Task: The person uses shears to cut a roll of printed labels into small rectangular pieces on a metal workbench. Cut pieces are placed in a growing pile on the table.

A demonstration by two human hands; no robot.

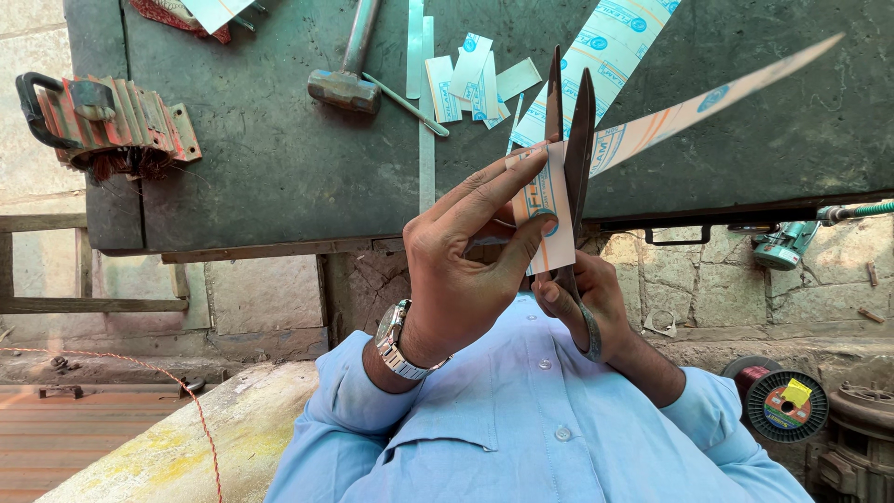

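My left hand (466,270), with a metal watch on the wrist, pinches the near end of a long white paper strip (694,110) printed in blue and orange. The strip stretches away to the upper right and is blurred at its far end. My right hand (601,303) grips the handles of large dark scissors (570,130). The blades point upward, slightly parted, with the strip between them just beyond my left fingertips. Both hands are raised in front of my light blue shirt.
A dark green table (279,158) carries a hammer (346,84), a thin metal strip (426,140), several cut paper pieces (475,84) and a wider printed strip (605,47). A rusty metal block with a handle (112,121) sits at its left. A wire spool (782,402) lies lower right.
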